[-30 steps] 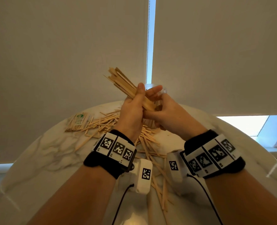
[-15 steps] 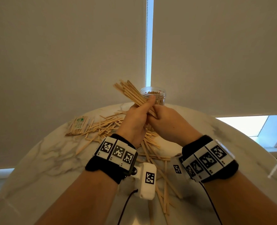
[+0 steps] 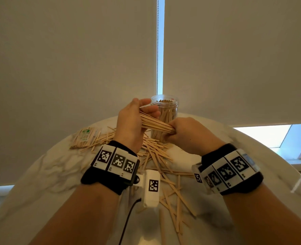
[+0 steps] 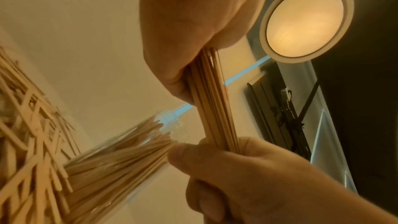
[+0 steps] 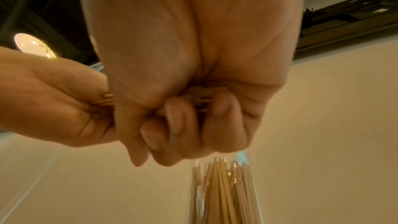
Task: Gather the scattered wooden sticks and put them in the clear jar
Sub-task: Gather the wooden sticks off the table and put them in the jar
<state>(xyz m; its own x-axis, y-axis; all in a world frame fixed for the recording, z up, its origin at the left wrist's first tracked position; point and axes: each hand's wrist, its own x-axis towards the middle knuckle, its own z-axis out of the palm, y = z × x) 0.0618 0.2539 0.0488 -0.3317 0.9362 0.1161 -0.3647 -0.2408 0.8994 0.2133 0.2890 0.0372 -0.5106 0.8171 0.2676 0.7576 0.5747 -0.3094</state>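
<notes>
Both hands hold one bundle of thin wooden sticks (image 3: pixel 154 124) just in front of the clear jar (image 3: pixel 164 110). My left hand (image 3: pixel 133 119) grips the bundle's far end and my right hand (image 3: pixel 185 132) has its fingers curled round the near end. The bundle (image 4: pixel 213 108) runs between the two fists, slanting down toward the right hand. The jar stands upright at the table's far edge, its mouth open and packed with sticks (image 5: pixel 224 190). Many loose sticks (image 3: pixel 156 152) lie scattered on the marble table below the hands.
A round white marble table (image 3: pixel 45 175) carries everything. A small wrapped pack of sticks (image 3: pixel 84 137) lies at the far left. More loose sticks (image 3: pixel 174 200) trail toward me between my forearms. Pale roller blinds hang close behind the jar.
The bundle has come down from an upright tilt to a nearly level slant. My left hand slid to its far end and my right hand took the near end. The jar is now uncovered.
</notes>
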